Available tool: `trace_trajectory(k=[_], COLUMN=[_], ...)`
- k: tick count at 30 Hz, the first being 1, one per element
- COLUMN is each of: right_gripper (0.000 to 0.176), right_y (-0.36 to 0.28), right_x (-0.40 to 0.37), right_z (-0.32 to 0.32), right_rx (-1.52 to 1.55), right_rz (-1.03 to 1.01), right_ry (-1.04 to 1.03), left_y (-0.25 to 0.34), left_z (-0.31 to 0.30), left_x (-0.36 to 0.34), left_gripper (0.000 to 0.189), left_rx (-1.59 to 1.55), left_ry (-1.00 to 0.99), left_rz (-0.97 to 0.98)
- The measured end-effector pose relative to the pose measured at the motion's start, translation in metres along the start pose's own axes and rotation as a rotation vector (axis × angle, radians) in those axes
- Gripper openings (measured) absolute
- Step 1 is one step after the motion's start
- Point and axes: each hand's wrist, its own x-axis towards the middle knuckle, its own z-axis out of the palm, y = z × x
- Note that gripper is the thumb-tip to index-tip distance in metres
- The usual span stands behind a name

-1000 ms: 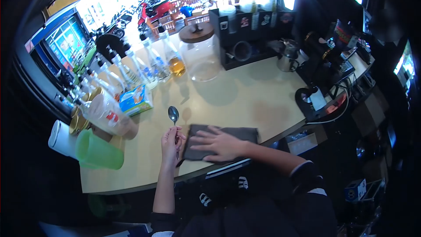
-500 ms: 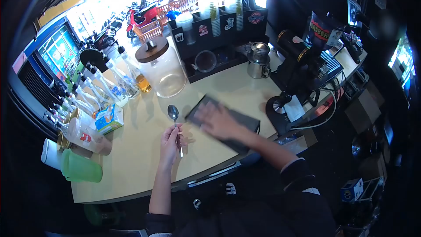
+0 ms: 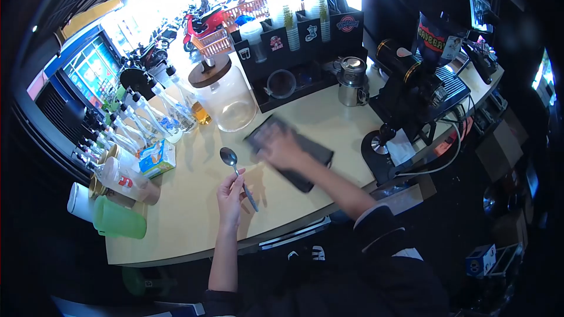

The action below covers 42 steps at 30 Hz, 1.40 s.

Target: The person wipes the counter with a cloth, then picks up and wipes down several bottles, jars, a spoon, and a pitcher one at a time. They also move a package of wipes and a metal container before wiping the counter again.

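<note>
My left hand [image 3: 231,195] pinches a metal spoon [image 3: 228,156] by its handle, above the counter's front part. The spoon's bowl points away from me and the handle end sticks out below my fingers. A dark grey folded cloth [image 3: 305,173] lies on the counter to the right of the spoon. My right hand [image 3: 283,149] rests on the cloth's far left part, its fingers stretched out, though motion blurs them. Just beyond the cloth stands a large clear jar [image 3: 235,103] with a wooden lid.
Pump bottles [image 3: 158,111], a small box [image 3: 157,158] and a green cup [image 3: 120,217] line the counter's left side. At the back stands a black cup organizer [image 3: 282,70]. A metal pot [image 3: 352,88] and a coffee grinder [image 3: 405,70] are on the right.
My right hand and the cloth have slid left and away from me across the counter. The spoon has tilted, its bowl now further left of the handle. The view has shifted slightly.
</note>
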Motion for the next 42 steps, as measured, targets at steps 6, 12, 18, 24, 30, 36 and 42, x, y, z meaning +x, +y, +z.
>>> trace_trajectory(k=[6,12,18,24,30,36,42], right_gripper=[0.055,0.057,0.060,0.058,0.062,0.064,0.058], right_y=[-0.043,0.099,0.028,-0.016,0.010,0.087,0.147], right_x=[-0.070,-0.043,-0.037,-0.104,-0.125,-0.095,-0.048], right_z=[-0.020,-0.040,-0.033,-0.040,-0.038,-0.056,-0.078], right_rx=[0.196,-0.051,-0.196,0.055,-0.088,-0.164,0.338], right_rz=[-0.592,0.277,0.232,-0.123,0.235,0.511,0.708], right_ry=[-0.113,0.160,0.021,-0.062,0.083,0.123,1.191], left_y=[0.002,-0.010,-0.009,-0.020,-0.018,-0.012,-0.006], left_z=[-0.028,-0.078,-0.061,-0.012,0.011,0.026,0.025], left_x=[0.009,0.000,0.001,0.015,0.008,0.017,0.014], left_gripper=[0.025,0.025,0.028,0.031,0.031,0.030,0.028], left_rx=[0.004,0.196,0.311,0.267,0.327,0.330,0.265], left_ry=[0.077,0.129,0.047,-0.117,-0.189,-0.170,-0.110], left_rz=[0.050,0.092,0.085,0.110,0.131,0.152,0.106])
